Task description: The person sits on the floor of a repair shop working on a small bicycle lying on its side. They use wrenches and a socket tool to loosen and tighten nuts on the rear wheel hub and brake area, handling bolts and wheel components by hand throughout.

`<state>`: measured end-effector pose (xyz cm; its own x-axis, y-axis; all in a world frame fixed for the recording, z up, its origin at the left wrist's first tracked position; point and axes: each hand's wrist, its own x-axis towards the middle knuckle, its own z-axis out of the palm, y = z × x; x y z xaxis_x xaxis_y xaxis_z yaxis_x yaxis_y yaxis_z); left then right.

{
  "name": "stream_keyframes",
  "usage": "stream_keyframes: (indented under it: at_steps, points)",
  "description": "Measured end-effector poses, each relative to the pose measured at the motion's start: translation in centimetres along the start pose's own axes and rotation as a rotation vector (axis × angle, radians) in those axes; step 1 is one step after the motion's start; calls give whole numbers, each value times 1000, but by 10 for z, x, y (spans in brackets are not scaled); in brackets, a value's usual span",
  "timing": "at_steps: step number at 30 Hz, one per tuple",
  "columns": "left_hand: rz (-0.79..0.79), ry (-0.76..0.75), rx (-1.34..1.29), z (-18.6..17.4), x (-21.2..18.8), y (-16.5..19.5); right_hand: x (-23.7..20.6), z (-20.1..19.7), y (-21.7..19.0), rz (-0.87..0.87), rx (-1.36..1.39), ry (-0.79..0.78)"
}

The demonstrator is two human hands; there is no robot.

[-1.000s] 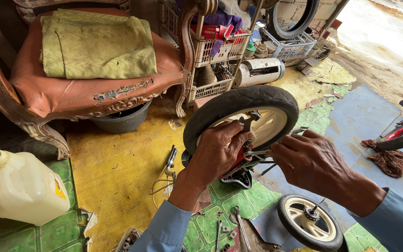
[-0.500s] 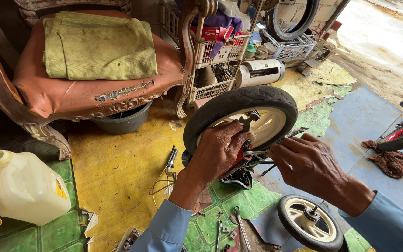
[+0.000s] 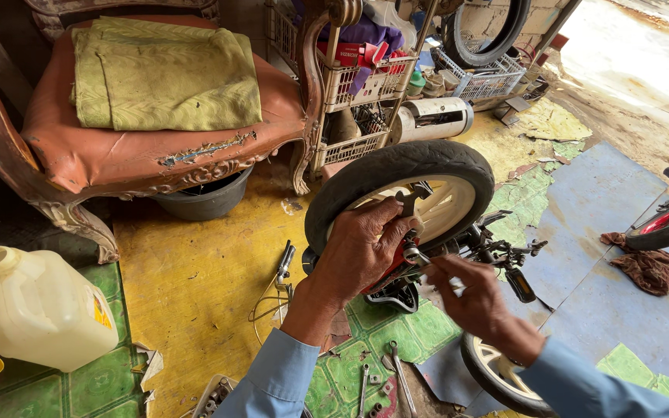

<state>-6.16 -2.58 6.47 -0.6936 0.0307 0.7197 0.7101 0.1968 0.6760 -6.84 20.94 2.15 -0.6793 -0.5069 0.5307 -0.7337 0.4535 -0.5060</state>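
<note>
Left hand (image 3: 365, 251) curled over the hub of a small wheel (image 3: 404, 193), fingers (image 3: 392, 224) closed around a wrench (image 3: 413, 203) set on the axle; the black tyre stands upright off the floor, cream rim facing the person, so the hub sits at a handy working height. The grip looks meant to steady the wheel and the tool together.

Right hand (image 3: 470, 290) comes in from below, fingertips pinched on a small metal part at the axle end, just beside the red frame piece (whether it is a nut or a second tool, I cannot tell). Both sleeves light blue.

The wheel belongs to a small upturned bike or scooter; its dark handlebar and pedal parts (image 3: 509, 255) trail to the right of the hub. A second little wheel (image 3: 493, 371) lies flat on the floor under the right wrist.

Further out: loose spanners (image 3: 385, 379) on the green tiled floor (image 3: 110, 383) within reach of the knees, and a coil of cable with a lever (image 3: 280, 282) on the yellow patch. A whitish plastic jug (image 3: 40, 310) stands at the left. Behind it, an old carved chair (image 3: 156, 147) with a torn orange seat and a folded green cloth (image 3: 164, 73); a dark basin (image 3: 203, 201) tucked beneath. White wire baskets (image 3: 358, 85) of odds and ends stand behind the wheel. A brown rag (image 3: 648, 267) lies on the blue mat at right.
</note>
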Motion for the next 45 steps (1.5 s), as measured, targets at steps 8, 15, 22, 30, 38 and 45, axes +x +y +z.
stream_keyframes:
  at_steps: [8,15,22,30,38,45]
  points:
    - [-17,-7,-10,0,1,0,-18,20,11,209,77,22]
    - [-5,-1,-23,-1,1,2,-18,18,12,-132,45,-31]
    - [-12,3,-12,0,0,0,21,-28,-24,-478,-482,-74]
    - [-6,5,-8,-1,1,2,68,-77,-90,-357,-889,-402]
    - [-13,-8,3,-1,1,0,96,-67,-117,-516,-1126,-522]
    - [18,24,-3,0,0,-2,114,-45,-148,-429,-1448,-869]
